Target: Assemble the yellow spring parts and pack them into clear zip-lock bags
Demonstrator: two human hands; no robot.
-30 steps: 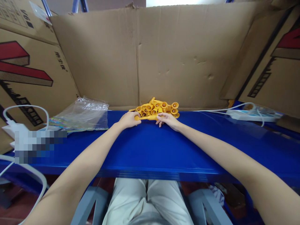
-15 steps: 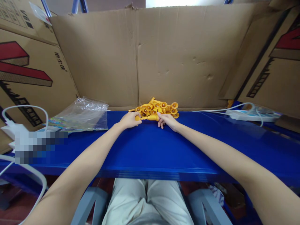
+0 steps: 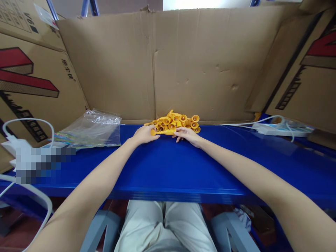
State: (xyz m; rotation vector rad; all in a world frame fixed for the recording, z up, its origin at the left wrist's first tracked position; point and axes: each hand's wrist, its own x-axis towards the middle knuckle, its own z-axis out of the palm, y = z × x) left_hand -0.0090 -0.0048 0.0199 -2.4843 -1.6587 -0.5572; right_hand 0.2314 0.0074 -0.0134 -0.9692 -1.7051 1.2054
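A heap of small yellow plastic trumpet-shaped parts (image 3: 178,121) lies at the far edge of the blue table (image 3: 168,168), against the cardboard wall. One long yellow piece (image 3: 165,132) lies in front of the heap, held between both hands. My left hand (image 3: 144,134) is closed on its left end. My right hand (image 3: 187,134) pinches its right end, fingers curled over it.
A crumpled clear plastic bag (image 3: 90,127) lies on colourful sheets at the left. A white charger and cable (image 3: 18,140) sit at the far left. A white power strip (image 3: 282,129) with cables rests at the right. Cardboard boxes (image 3: 199,63) wall in the table.
The right hand has lowered slightly onto the yellow piece's end, fingers flatter. The left hand and the heap stay as they were.
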